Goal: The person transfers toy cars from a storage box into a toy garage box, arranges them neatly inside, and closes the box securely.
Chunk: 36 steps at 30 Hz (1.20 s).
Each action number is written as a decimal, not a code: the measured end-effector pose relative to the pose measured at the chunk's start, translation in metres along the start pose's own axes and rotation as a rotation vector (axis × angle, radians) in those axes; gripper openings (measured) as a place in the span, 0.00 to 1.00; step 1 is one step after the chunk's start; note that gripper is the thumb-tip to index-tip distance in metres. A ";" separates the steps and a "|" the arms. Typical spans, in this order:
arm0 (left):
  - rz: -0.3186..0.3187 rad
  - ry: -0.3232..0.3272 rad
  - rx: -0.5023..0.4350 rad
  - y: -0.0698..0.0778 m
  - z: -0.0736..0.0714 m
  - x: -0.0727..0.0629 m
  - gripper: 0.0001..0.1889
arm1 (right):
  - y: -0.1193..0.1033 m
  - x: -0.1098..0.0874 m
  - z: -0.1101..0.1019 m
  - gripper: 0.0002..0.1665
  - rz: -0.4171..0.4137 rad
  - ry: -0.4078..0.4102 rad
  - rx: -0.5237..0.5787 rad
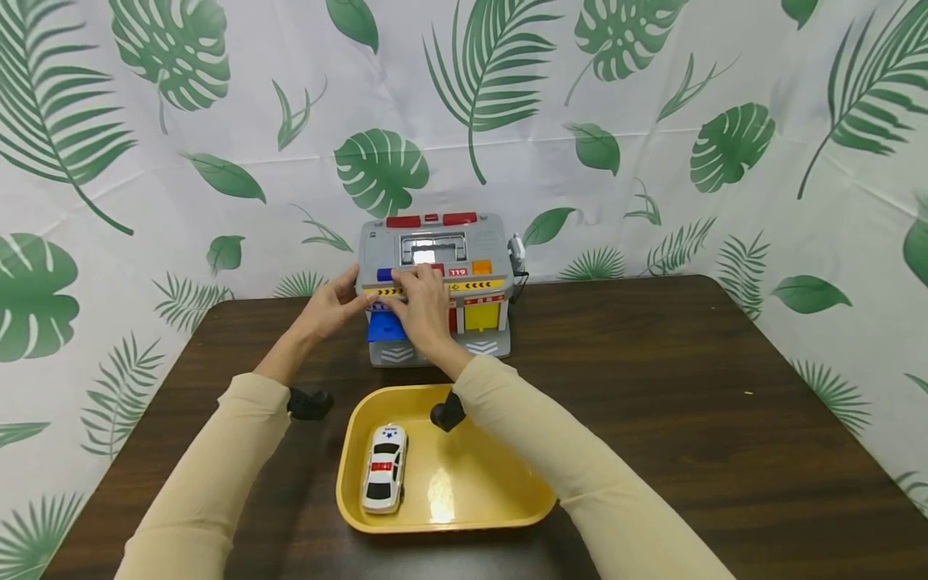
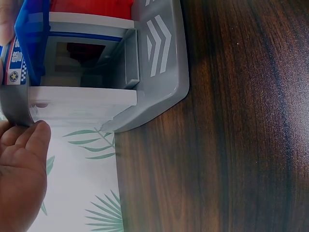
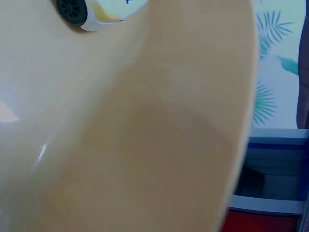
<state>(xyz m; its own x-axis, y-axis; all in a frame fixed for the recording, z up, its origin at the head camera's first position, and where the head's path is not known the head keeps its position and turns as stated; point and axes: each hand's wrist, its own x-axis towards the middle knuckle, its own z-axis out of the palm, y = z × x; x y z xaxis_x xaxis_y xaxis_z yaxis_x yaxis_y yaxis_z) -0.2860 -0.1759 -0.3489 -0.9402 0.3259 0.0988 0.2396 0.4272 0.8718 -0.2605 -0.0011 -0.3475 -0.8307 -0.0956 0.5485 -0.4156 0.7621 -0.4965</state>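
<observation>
A grey toy rescue garage (image 1: pixel 489 242) stands at the back of the table, with red, blue and orange parts on its roof. My left hand (image 1: pixel 326 308) grips its upper left corner, fingers along the side and thumb at the front. My right hand (image 1: pixel 426 310) reaches over the front edge of the roof, fingertips resting on top near a blue button (image 1: pixel 384 275). Below, a blue door (image 1: pixel 386 326) is swung up, and the left wrist view shows the bay (image 2: pixel 79 60) behind it. The right hand is hidden from the right wrist view.
A yellow tray (image 1: pixel 482 524) lies in front of the garage, under my right forearm. Inside it on the left is a white toy police car (image 1: pixel 384 483). The yellow door (image 1: pixel 482 316) is down. Leaf-patterned cloth (image 1: pixel 290 201) hangs behind the dark wooden table (image 1: pixel 652 362).
</observation>
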 end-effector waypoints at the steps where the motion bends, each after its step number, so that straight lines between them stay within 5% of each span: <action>1: -0.001 -0.001 -0.002 -0.001 0.000 0.000 0.42 | 0.000 0.000 -0.001 0.25 0.002 -0.013 0.009; 11: -0.021 -0.005 -0.002 -0.003 0.002 -0.004 0.42 | 0.003 -0.005 -0.017 0.23 0.026 -0.131 0.174; 20: -0.050 0.005 -0.006 0.000 0.002 -0.003 0.44 | -0.001 -0.026 -0.046 0.23 0.091 -0.166 0.451; 28: -0.062 0.015 -0.010 0.003 0.002 -0.003 0.43 | -0.006 -0.061 -0.071 0.24 0.230 -0.312 0.647; 36: -0.057 0.013 -0.033 0.000 0.002 0.000 0.43 | -0.010 -0.093 -0.080 0.24 0.491 -0.491 0.754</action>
<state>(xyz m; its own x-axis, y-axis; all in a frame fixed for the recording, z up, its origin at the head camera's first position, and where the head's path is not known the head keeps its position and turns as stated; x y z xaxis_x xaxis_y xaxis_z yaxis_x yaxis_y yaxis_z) -0.2852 -0.1745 -0.3497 -0.9553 0.2905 0.0549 0.1780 0.4168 0.8914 -0.1491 0.0521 -0.3399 -0.9616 -0.2623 -0.0814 0.0276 0.2026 -0.9789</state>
